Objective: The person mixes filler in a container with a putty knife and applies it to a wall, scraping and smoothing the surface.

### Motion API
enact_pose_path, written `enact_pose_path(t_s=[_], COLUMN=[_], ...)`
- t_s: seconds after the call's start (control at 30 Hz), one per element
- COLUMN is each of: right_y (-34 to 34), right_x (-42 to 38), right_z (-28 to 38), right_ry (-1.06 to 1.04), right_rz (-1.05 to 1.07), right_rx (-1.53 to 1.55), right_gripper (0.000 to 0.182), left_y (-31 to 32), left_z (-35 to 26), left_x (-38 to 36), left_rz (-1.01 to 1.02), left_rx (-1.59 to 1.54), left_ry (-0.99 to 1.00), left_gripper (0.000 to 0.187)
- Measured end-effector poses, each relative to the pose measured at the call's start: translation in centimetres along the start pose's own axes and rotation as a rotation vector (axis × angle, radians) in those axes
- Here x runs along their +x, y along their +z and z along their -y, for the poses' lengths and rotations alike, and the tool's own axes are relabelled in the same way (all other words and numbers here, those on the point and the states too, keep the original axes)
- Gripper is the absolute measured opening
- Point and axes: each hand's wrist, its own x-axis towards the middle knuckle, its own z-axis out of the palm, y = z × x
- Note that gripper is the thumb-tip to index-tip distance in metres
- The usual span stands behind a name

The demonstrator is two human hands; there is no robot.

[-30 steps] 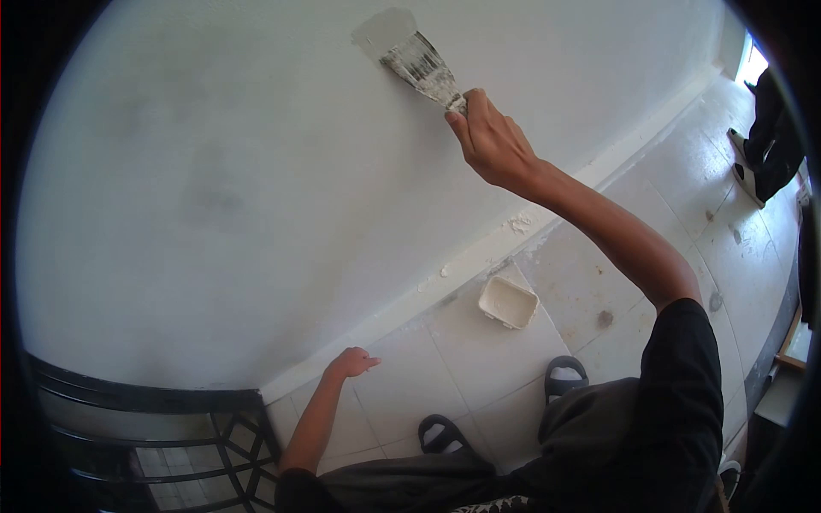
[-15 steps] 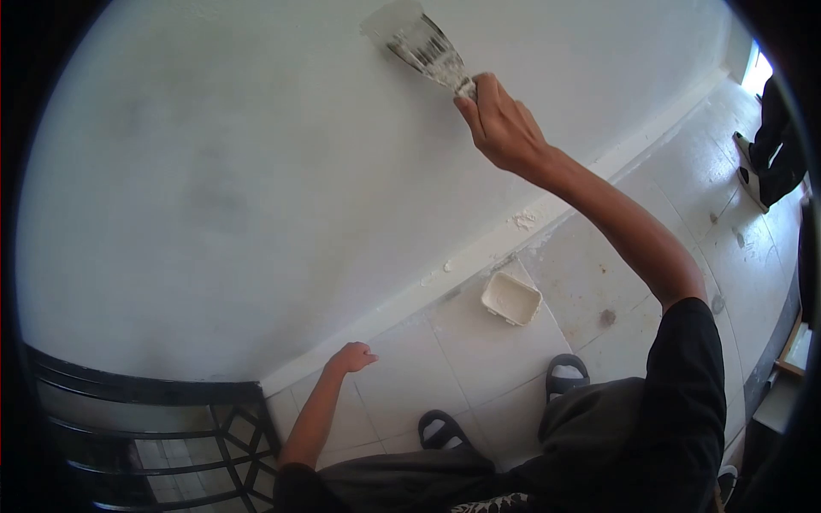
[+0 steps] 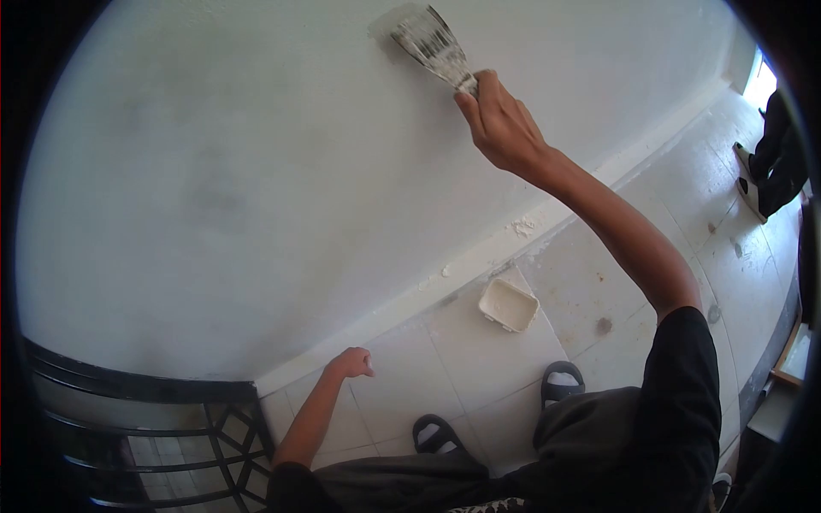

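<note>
High up in the head view, my right hand (image 3: 503, 124) is wrapped round the handle of a putty knife (image 3: 434, 44). The blade is smeared with pale paste and lies against the white wall (image 3: 282, 162), over a greyish damp-looking patch. My left hand (image 3: 349, 362) hangs low near the wall's foot with its fingers curled; whether anything is inside them is hidden. A cream plastic tub (image 3: 509, 305) with pale paste in it sits on the tiled floor between the wall and my feet.
Bits of paste (image 3: 523, 227) lie along the skirting ledge. A black metal railing (image 3: 145, 389) stands at the lower left. Another person's dark-clothed legs and feet (image 3: 753, 192) are at the right edge. My sandalled feet (image 3: 438, 434) are below the tub.
The putty knife has shifted slightly to the right and down on the wall, with its blade turned a little. My left hand has turned slightly, and its fingers point lower.
</note>
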Motion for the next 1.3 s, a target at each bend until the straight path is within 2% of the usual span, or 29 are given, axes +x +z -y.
enact_pose_path(t_s=[0.2, 0.43, 0.5, 0.63, 0.7, 0.8, 0.93, 1.0, 1.3], right_y=[0.9, 1.1, 0.7, 1.1, 1.5, 1.4, 0.3, 0.3, 1.8], right_x=[0.0, -0.6, 0.4, 0.3, -0.9, -1.9, -0.6, 0.2, -2.3], right_z=[0.0, 0.2, 0.6, 0.0, -0.6, -0.5, 0.9, 1.1, 0.9], right_ry=[0.029, -0.031, -0.012, 0.028, 0.044, 0.049, 0.041, 0.048, 0.113], right_rz=[0.039, -0.025, -0.023, -0.031, -0.002, 0.035, -0.034, -0.05, 0.049], right_rx=[-0.026, 0.024, 0.022, 0.003, 0.017, 0.026, 0.086, 0.077, 0.147], right_gripper=[0.036, 0.034, 0.034, 0.034, 0.034, 0.034, 0.035, 0.035, 0.038], left_y=[-0.6, 0.2, -0.2, -0.7, -0.3, 0.1, -0.3, -0.4, -0.7], left_z=[-1.2, -0.2, -0.6, -1.7, -1.4, -0.9, -1.6, -1.8, -2.7], left_x=[-0.1, -0.1, 0.2, -0.4, -0.6, -0.3, -0.2, 0.0, -0.7], left_rz=[-0.021, 0.007, 0.098, 0.093, 0.013, -0.013, -0.055, -0.083, -0.187], left_rx=[-0.009, 0.082, 0.068, 0.02, 0.072, 0.067, 0.083, 0.031, 0.053], left_ry=[-0.079, -0.036, -0.114, -0.162, -0.039, -0.037, -0.022, 0.051, 0.029], left_gripper=[0.04, 0.044, 0.044, 0.043, 0.039, 0.035, 0.033, 0.032, 0.031])
